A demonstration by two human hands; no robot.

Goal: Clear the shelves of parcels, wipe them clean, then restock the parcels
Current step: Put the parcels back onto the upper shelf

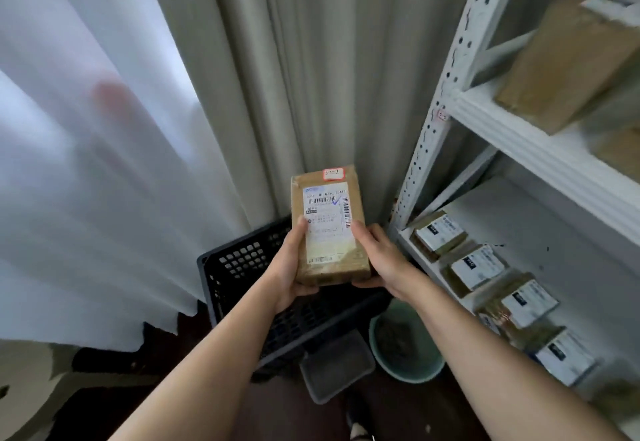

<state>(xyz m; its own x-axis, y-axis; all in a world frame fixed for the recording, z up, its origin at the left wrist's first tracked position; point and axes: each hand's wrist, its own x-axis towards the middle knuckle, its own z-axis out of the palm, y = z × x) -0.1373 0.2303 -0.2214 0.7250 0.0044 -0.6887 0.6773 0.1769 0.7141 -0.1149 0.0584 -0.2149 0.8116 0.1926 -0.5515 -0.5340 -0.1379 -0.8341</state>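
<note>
Parcel (329, 229) is a small brown cardboard box held up in front of the person, label side facing the camera — white shipping label with barcodes and a blue tick on it, plus a little red-edged sticker near the top edge. Left hand (291, 264) grips its lower left side with the thumb lying on the label face and fingers curled underneath. Right hand (377, 257) grips the lower right side the same way, thumb on the front edge. So both hands are wrapped round the box, which is in mid-air, touching nothing else.

Right below it sits a black plastic crate (242, 267) with a grid of holes, on the floor by the grey curtain (311, 59). Just beside the crate there's a greenish bucket (408, 343) and a clear plastic tray (336, 364) — can't tell what's in the bucket, it's murky.

On the right, the white metal shelving unit (512, 129). Its lower shelf holds a row of labelled parcels (478, 267) along the front edge, lying close together. Upper shelf has a bigger brown box (568, 63), blurry.
</note>
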